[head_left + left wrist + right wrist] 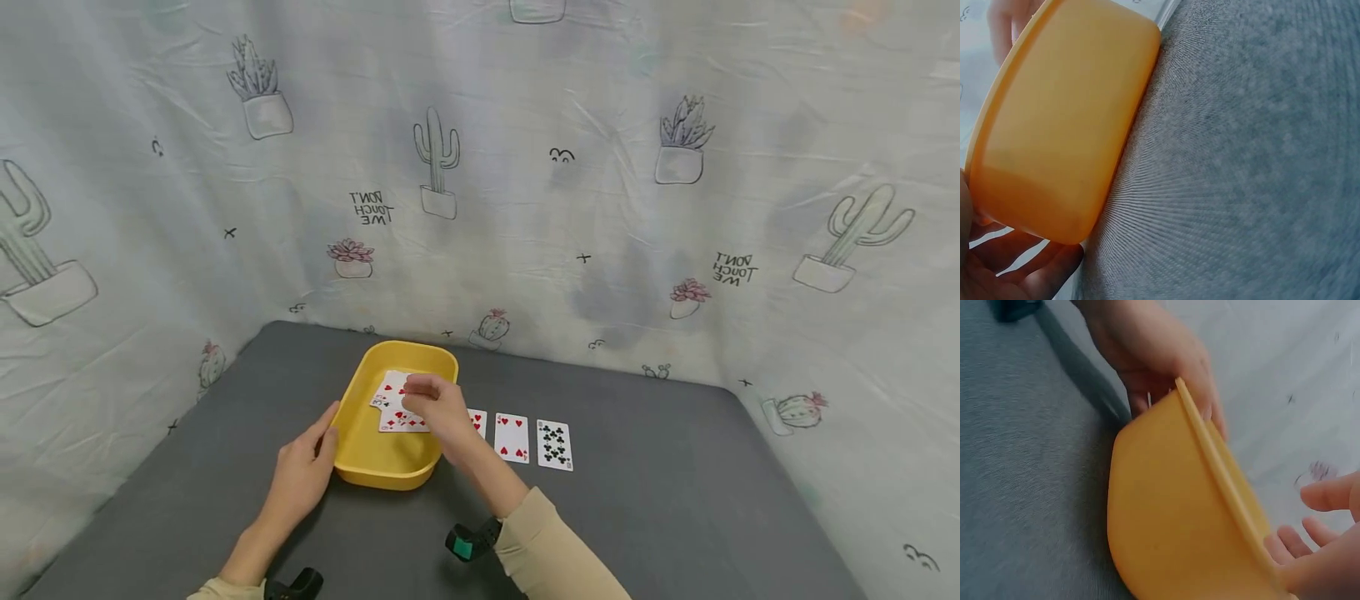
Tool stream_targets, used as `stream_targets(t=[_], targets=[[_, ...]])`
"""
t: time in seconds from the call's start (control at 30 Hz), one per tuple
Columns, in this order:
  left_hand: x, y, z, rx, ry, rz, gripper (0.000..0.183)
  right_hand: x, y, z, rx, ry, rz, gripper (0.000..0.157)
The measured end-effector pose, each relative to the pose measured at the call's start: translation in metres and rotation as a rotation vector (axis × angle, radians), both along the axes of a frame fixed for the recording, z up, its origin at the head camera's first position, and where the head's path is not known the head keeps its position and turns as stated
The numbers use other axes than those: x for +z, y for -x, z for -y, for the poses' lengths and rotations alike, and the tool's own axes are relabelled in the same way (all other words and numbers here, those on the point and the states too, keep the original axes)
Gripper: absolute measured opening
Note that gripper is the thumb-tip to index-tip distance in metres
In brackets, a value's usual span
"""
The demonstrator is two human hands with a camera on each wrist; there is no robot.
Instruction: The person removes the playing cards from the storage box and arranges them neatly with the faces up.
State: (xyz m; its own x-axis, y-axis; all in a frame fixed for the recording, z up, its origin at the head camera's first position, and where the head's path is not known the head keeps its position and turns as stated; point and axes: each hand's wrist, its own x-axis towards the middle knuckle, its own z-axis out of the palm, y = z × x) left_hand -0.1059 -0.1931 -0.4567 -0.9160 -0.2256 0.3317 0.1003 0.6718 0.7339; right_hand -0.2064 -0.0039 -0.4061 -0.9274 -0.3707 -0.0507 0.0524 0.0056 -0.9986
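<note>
A yellow plastic tray (367, 433) sits on the dark table, with playing cards (403, 420) lying overlapped on its bottom. My left hand (306, 471) holds the tray's left side, thumb at the rim and fingers against the outer wall. In the left wrist view, fingertips (1063, 265) touch the tray's end low down. Over the tray's right side is my right hand (442, 414), its thumb and fingers apart with nothing between them, as the right wrist view shows. It hides part of the cards in the tray.
Right of the tray, face-up cards stand in a row: a heart card (477, 422) partly hidden by the right hand, a four of hearts (512, 438) and a clubs card (555, 445). A pale curtain (510, 208) with cactus drawings closes off the table's far edge and sides.
</note>
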Motion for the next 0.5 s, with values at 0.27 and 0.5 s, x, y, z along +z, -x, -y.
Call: stream_targets(t=[0.27,0.5], targets=[[-0.002,0.000,-0.001,-0.005,-0.002,-0.011,0.043,-0.009,0.015,0.021,-0.027,-0.037,0.151,0.033],[-0.002,0.001,0.001,0.002,0.005,-0.018,0.043,-0.007,0.017,0.029,0.072,-0.179,0.244,0.043]])
